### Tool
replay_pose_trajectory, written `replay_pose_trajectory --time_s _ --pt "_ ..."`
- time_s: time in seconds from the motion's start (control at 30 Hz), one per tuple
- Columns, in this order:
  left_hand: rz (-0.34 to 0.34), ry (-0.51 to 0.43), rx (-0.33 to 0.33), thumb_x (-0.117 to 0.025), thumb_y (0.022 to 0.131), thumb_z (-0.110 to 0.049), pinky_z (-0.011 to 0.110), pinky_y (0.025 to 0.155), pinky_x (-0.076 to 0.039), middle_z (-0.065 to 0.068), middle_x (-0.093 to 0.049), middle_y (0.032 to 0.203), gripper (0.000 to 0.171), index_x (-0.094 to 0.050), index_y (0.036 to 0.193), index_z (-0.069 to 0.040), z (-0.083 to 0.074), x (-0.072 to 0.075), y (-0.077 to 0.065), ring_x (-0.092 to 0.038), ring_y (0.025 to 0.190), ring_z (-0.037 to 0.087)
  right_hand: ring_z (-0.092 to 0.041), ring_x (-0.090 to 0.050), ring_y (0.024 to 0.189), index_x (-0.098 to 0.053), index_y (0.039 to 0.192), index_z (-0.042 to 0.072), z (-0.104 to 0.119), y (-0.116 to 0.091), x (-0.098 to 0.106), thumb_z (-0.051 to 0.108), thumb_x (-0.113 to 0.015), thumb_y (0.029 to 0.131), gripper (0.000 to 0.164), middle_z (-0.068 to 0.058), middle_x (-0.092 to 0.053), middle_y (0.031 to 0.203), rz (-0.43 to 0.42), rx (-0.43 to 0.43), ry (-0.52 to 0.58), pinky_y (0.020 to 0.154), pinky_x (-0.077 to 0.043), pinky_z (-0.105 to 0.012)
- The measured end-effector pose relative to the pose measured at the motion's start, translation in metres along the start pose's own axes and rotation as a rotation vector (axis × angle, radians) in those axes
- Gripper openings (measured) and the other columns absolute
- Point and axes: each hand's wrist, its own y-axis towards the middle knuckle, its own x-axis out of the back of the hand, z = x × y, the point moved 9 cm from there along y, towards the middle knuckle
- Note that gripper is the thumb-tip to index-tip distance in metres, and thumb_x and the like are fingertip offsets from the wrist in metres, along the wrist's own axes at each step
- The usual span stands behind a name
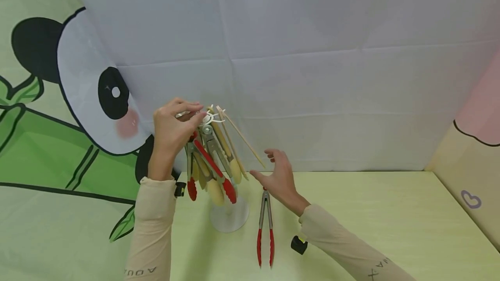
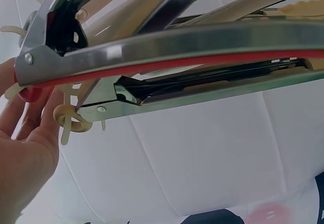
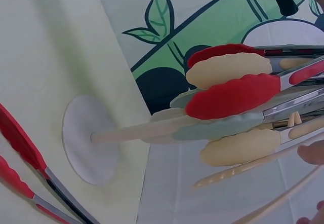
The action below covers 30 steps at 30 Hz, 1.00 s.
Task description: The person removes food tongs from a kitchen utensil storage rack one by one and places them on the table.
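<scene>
A white stand has a round base and several hooks at its top, from which several tongs hang. My left hand pinches at the hooked top, beside hanging red-tipped tongs. In the left wrist view the metal tongs partly cover that hand. Cream-tipped tongs and pale-green-tipped tongs hang with them. Thin wooden tongs hang at the right, one arm slanting outward. Close to that arm's tip is my right hand, fingers spread and holding nothing.
Another pair of red-tipped tongs lies on the pale yellow table, right of the stand's base. A white cloth backdrop rises behind the table. A panda-printed cloth stands at the left. Black wrist cameras sit near both sleeves.
</scene>
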Motion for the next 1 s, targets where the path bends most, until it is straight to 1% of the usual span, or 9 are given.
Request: replay_pose_trajectory --time_s 0.07,0.17,0.43,0.63,0.77,1.0 --pt "0.005 -0.004 0.000 -0.066 0.073 0.001 0.028 0.074 -0.049 0.018 -0.059 0.087 0.015 -0.067 0.087 0.007 -0.003 0.000 -0.001 -0.059 0.083 0.028 -0.016 -0.046 0.092 -0.050 0.114 0.012 0.005 0.001 0.000 0.033 -0.075 0.067 0.057 -0.001 -0.049 0.106 -0.003 0.017 0.009 0.076 -0.041 -0.034" --pt "0.009 -0.012 0.001 -0.066 0.073 0.002 0.025 0.073 -0.049 0.018 -0.059 0.087 0.014 -0.067 0.086 0.007 -0.005 0.000 -0.001 -0.059 0.083 0.027 -0.016 -0.045 0.093 -0.049 0.114 0.012 0.012 0.004 0.000 0.034 -0.075 0.067 0.058 -0.002 -0.048 0.107 -0.008 0.035 0.010 0.077 -0.041 -0.034" --pt "0.024 -0.015 0.011 -0.066 0.074 0.000 0.023 0.074 -0.049 0.016 -0.060 0.089 0.014 -0.068 0.087 0.005 -0.002 -0.001 -0.001 -0.058 0.086 0.024 -0.017 -0.044 0.092 -0.049 0.114 0.012 0.025 0.010 -0.001 0.033 -0.076 0.066 0.059 -0.002 -0.047 0.106 -0.032 0.050 0.017 0.076 -0.040 -0.034" --pt "0.016 -0.032 0.038 -0.066 0.074 0.000 0.023 0.075 -0.048 0.017 -0.060 0.090 0.014 -0.068 0.087 0.006 0.001 -0.001 0.000 -0.058 0.086 0.023 -0.016 -0.043 0.094 -0.048 0.115 0.011 0.032 0.016 -0.006 0.035 -0.075 0.066 0.061 -0.002 -0.046 0.108 -0.040 0.055 0.013 0.077 -0.040 -0.032" --pt "0.009 -0.028 0.046 -0.066 0.074 0.000 0.023 0.076 -0.048 0.018 -0.060 0.090 0.014 -0.068 0.087 0.006 0.000 0.000 0.000 -0.058 0.086 0.022 -0.017 -0.044 0.094 -0.048 0.116 0.009 0.037 0.019 -0.008 0.033 -0.076 0.065 0.063 -0.003 -0.046 0.109 -0.057 0.063 0.009 0.078 -0.041 -0.033" --pt "0.007 -0.035 0.049 -0.066 0.074 -0.001 0.024 0.077 -0.048 0.018 -0.060 0.090 0.014 -0.068 0.087 0.006 0.001 0.001 0.001 -0.058 0.086 0.022 -0.017 -0.044 0.093 -0.048 0.116 0.010 0.043 0.028 -0.015 0.032 -0.077 0.064 0.063 -0.003 -0.046 0.109 -0.076 0.028 -0.006 0.076 -0.042 -0.033"
